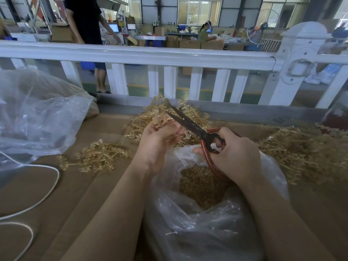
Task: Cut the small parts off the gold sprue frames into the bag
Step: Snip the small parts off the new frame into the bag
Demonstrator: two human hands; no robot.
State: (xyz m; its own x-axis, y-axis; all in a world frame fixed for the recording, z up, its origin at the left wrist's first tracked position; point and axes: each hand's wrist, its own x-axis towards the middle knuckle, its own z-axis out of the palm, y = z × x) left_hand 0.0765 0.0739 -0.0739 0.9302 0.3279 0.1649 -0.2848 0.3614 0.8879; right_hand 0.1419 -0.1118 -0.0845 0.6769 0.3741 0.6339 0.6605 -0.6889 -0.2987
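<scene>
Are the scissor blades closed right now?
No, the scissors in the right hand show two blades spread apart at the tips, over the sprue frame in the left hand.

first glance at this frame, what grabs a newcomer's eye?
Dead centre, the right hand grips dark scissors with red handle loops, blades parted at a gold sprue frame held up by the left hand. Just below them an open clear bag holds loose gold parts. Heaps of gold frames lie on the cardboard, and a white railing crosses behind.

Factory floor: workstations (180, 34), stacked cartons (190, 44)
</scene>
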